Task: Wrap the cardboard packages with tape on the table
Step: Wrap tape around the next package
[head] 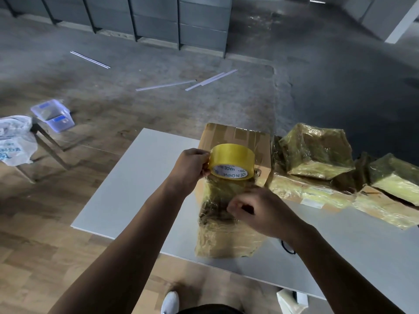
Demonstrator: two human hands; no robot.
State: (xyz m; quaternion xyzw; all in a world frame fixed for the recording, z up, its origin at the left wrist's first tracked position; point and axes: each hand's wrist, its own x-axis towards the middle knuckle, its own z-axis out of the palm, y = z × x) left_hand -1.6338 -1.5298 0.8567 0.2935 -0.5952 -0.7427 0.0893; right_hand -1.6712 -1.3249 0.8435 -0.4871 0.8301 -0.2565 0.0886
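Grey concrete floor runs off behind the white table point(136, 177), and the work sits along its right half. The package point(226, 236) I am wrapping lies lengthwise from the near edge toward the middle, already under several glossy layers. A plainer cardboard box point(235, 134) stands just behind it at the far edge. Finished bundles point(317, 152) are heaped toward the far right corner.

My left hand point(192, 165) grips the yellow tape roll point(232, 162) by its rim, fingers curled round it, holding it above the package's far end. My right hand point(260, 209) hovers over the package's middle with thumb pressed to curled forefinger. A dim film seems to stretch down from the roll toward it, but whether tape is actually pinched there I cannot tell — the blur hides it.

To do this pass well, I judge the strip should stay taut and square to the package's long edges, so it lands flat and without creases. The roll should turn freely in my left fingers — a tight grip would jerk the film and bunch it. Then I should press down from the middle outward.
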